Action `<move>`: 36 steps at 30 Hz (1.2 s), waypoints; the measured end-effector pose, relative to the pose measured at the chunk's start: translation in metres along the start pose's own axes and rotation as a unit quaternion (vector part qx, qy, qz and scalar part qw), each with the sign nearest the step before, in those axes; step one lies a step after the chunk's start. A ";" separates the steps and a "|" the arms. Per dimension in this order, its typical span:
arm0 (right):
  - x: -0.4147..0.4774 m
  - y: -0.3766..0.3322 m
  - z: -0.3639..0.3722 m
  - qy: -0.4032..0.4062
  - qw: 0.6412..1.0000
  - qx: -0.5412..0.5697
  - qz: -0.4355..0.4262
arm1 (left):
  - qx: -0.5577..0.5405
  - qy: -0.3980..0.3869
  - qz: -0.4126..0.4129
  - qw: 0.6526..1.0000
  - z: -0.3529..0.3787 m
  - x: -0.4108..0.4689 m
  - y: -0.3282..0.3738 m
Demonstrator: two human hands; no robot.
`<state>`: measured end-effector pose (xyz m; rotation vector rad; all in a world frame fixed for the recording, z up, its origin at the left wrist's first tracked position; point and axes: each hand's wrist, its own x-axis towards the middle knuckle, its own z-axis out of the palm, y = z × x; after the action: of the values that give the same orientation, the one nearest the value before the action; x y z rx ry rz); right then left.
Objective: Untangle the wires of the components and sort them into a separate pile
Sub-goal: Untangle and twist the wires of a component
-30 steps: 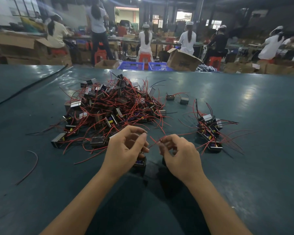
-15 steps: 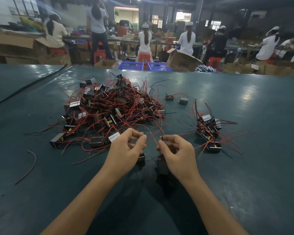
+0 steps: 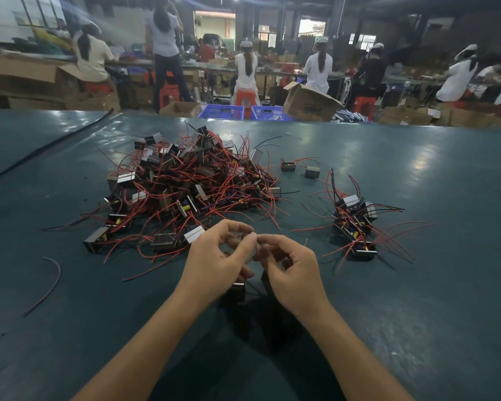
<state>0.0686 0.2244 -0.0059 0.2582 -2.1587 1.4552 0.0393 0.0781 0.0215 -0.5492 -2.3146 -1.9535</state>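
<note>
A big tangled pile of small block components with red wires [image 3: 185, 183] lies on the green table [image 3: 417, 285], left of centre. A smaller sorted pile [image 3: 356, 224] lies to the right. My left hand [image 3: 214, 264] and my right hand [image 3: 289, 270] meet in front of the big pile, fingertips touching. Each pinches a thin wire between thumb and fingers. One dark component [image 3: 239, 287] hangs under my left hand, another [image 3: 268, 280] under my right; both are mostly hidden.
Two loose components [image 3: 301, 169] lie between the piles. A stray red wire [image 3: 47, 285] lies at the left. A black cable [image 3: 47, 146] runs along the table's far left. Beyond the far edge stand blue crates [image 3: 243, 111], cardboard boxes and several seated workers.
My hands have come together until the fingertips meet, and they have lifted slightly. The two held components now hang closer together under the hands.
</note>
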 end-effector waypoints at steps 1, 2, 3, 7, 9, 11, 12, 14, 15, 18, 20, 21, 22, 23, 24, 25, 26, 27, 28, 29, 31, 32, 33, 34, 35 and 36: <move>0.000 0.000 -0.001 -0.010 1.000 -0.011 -0.011 | 0.002 -0.001 0.004 1.000 0.000 0.000 0.000; 0.000 0.001 -0.002 -0.018 0.999 -0.024 -0.021 | 0.003 -0.002 0.006 1.000 0.000 -0.001 0.001; 0.000 0.002 -0.002 -0.022 0.999 -0.038 -0.028 | 0.002 -0.002 0.006 1.000 0.000 -0.001 0.001; 0.000 0.003 -0.003 -0.011 0.997 -0.068 -0.032 | 0.007 -0.002 0.002 1.000 -0.001 -0.001 0.003; 0.000 0.002 -0.003 -0.007 0.997 -0.077 -0.032 | 0.020 -0.005 0.007 1.000 -0.002 0.000 0.002; -0.001 0.000 -0.003 -0.008 0.996 -0.083 -0.031 | 0.025 -0.004 0.007 1.000 -0.003 0.000 0.001; -0.001 0.000 -0.004 -0.006 0.996 -0.085 -0.031 | 0.024 -0.002 0.005 1.000 -0.004 0.001 0.001; -0.001 -0.001 -0.004 0.000 0.995 -0.090 -0.033 | 0.017 0.000 -0.007 1.000 -0.005 0.001 0.001; -0.001 -0.002 -0.004 0.001 0.995 -0.094 -0.033 | 0.013 0.001 -0.014 1.000 -0.006 0.002 0.002; -0.001 -0.002 -0.006 -0.007 0.994 -0.100 -0.032 | -0.002 -0.007 -0.038 0.999 -0.008 0.003 0.002; -0.001 -0.002 -0.007 -0.004 0.995 -0.099 -0.033 | -0.029 -0.015 -0.050 0.998 -0.008 0.004 0.002; 0.000 -0.002 -0.007 -0.002 0.995 -0.098 -0.031 | -0.043 -0.016 -0.055 0.997 -0.008 0.005 0.002; 0.000 -0.001 -0.006 0.001 0.995 -0.098 -0.029 | -0.057 -0.016 -0.060 0.996 -0.008 0.005 0.002; 0.000 -0.001 -0.006 0.001 0.995 -0.098 -0.026 | -0.069 -0.015 -0.065 0.995 -0.008 0.006 0.002; 0.000 0.000 -0.006 0.001 0.995 -0.098 -0.022 | -0.079 -0.014 -0.069 0.994 -0.008 0.006 0.001; 0.000 0.000 -0.005 0.001 0.995 -0.096 -0.020 | -0.089 -0.011 -0.073 0.993 -0.008 0.005 0.001; 0.000 0.000 -0.004 0.002 0.995 -0.093 -0.020 | -0.098 -0.008 -0.076 0.992 -0.007 0.005 0.001; 0.000 0.000 -0.004 0.003 0.996 -0.088 -0.020 | -0.103 -0.002 -0.077 0.992 -0.007 0.005 0.000; 0.000 0.000 -0.003 0.005 0.996 -0.081 -0.021 | -0.102 0.004 -0.077 0.992 -0.006 0.005 0.000; 0.000 0.000 -0.003 0.008 0.997 -0.074 -0.022 | -0.100 0.008 -0.077 0.992 -0.006 0.005 0.000; 0.000 -0.001 -0.002 0.011 0.998 -0.064 -0.023 | -0.101 0.006 -0.078 0.992 -0.005 0.005 0.001; 0.000 0.000 -0.002 0.013 0.998 -0.059 -0.020 | -0.108 0.003 -0.080 0.991 -0.005 0.006 0.002; 0.000 0.000 -0.002 0.020 0.998 -0.051 -0.013 | -0.116 -0.001 -0.083 0.990 -0.005 0.006 0.003; 0.000 0.000 -0.002 0.030 0.999 -0.041 -0.003 | -0.126 -0.006 -0.082 0.989 -0.005 0.006 0.003; 0.000 0.000 -0.002 0.043 0.999 -0.028 0.007 | -0.133 -0.011 -0.079 0.988 -0.005 0.006 0.004; 0.001 -0.001 -0.001 0.055 0.998 -0.015 0.017 | -0.136 -0.016 -0.073 0.988 -0.006 0.005 0.004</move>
<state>0.0688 0.2254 -0.0048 0.1283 -2.1046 1.4197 0.0343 0.0744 0.0274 -0.4399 -2.1766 -2.3659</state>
